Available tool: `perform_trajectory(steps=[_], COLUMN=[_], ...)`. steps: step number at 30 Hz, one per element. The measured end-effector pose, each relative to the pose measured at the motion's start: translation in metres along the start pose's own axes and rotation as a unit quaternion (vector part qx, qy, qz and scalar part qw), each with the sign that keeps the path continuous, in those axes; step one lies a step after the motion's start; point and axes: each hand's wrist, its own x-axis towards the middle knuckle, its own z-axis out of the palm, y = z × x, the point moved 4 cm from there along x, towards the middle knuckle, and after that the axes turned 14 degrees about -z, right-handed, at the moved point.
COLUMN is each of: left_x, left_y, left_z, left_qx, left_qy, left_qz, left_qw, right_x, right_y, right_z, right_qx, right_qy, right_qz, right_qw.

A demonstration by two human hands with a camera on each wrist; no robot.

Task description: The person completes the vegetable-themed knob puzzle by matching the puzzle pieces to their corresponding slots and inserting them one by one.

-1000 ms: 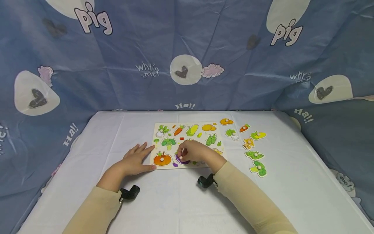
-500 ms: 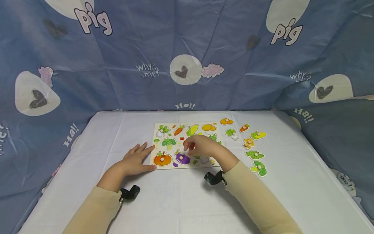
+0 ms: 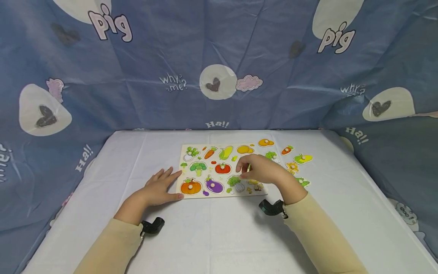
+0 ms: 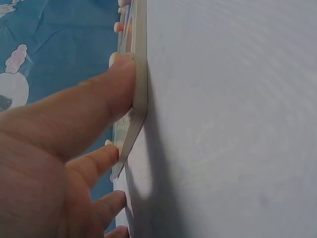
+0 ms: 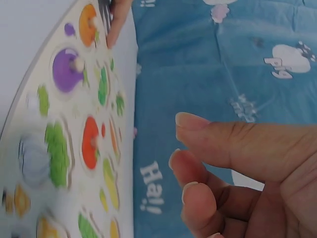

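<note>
A vegetable peg puzzle board (image 3: 222,196) lies on the white table. Seated in it are a pumpkin piece (image 3: 190,187), an eggplant piece (image 3: 214,185) and a tomato piece (image 3: 223,168), each with a round knob. My left hand (image 3: 156,191) rests on the board's left edge with fingers spread; in the left wrist view its thumb (image 4: 99,101) presses along the board's side. Over the right part of the board hovers my right hand (image 3: 262,170). Its fingers (image 5: 198,206) are loosely bent and hold nothing, with the thumb (image 5: 233,141) apart from them.
To the right of the board lie loose knobbed pieces: potato (image 3: 265,142), carrot (image 3: 286,150), corn (image 3: 302,158), leafy cabbage (image 3: 271,155), a yellow one (image 3: 292,166) and a green one (image 3: 303,182). My right forearm hides the broccoli piece. Blue printed cloth (image 3: 291,95) hangs behind.
My right hand has let go of the eggplant piece's knob, lifted and moved right across the board, uncovering the tomato piece. My left hand has stayed at the left edge.
</note>
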Motion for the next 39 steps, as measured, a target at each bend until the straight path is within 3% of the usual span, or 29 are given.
perform_trajectory(steps=[19, 27, 39], left_x=[0.0, -0.002, -0.003], left_y=[0.001, 0.004, 0.003], left_z=[-0.001, -0.004, -0.005], left_qx=[0.013, 0.026, 0.03], left_qy=[0.0, 0.009, 0.012], left_qz=[-0.01, -0.004, -0.001], left_qw=[0.9999, 0.9996, 0.9995], right_x=[-0.076, -0.101, -0.125], right_y=[0.042, 0.06, 0.089], right_z=[-0.036, -0.039, -0.031], right_qx=[0.002, -0.007, 0.023], right_qy=[0.028, 0.024, 0.005], right_qz=[0.048, 0.059, 0.06], right_qw=[0.998, 0.998, 0.998])
